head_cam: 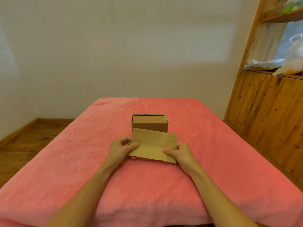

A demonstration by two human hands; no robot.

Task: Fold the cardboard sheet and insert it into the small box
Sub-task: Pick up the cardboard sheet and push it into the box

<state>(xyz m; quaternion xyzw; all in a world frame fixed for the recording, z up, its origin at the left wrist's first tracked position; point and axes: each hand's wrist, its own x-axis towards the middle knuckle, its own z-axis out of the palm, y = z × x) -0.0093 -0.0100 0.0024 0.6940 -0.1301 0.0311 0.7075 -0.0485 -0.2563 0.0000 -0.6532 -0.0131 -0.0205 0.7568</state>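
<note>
A flat brown cardboard sheet (153, 145) is held above the pink-covered table, tilted a little down to the right. My left hand (122, 147) pinches its left edge, thumb on top. At the sheet's lower right corner, my right hand (179, 154) grips it the same way. Just behind the sheet stands the small brown cardboard box (150, 122), with a narrow dark opening along the back of its top. The sheet's upper edge hides the box's lower front.
A pink cloth (213, 153) covers the table. A wooden cabinet (268, 115) with shelves and plastic bags (293, 59) stands at the right. A white wall lies behind, and wooden floor (27, 141) shows at the left.
</note>
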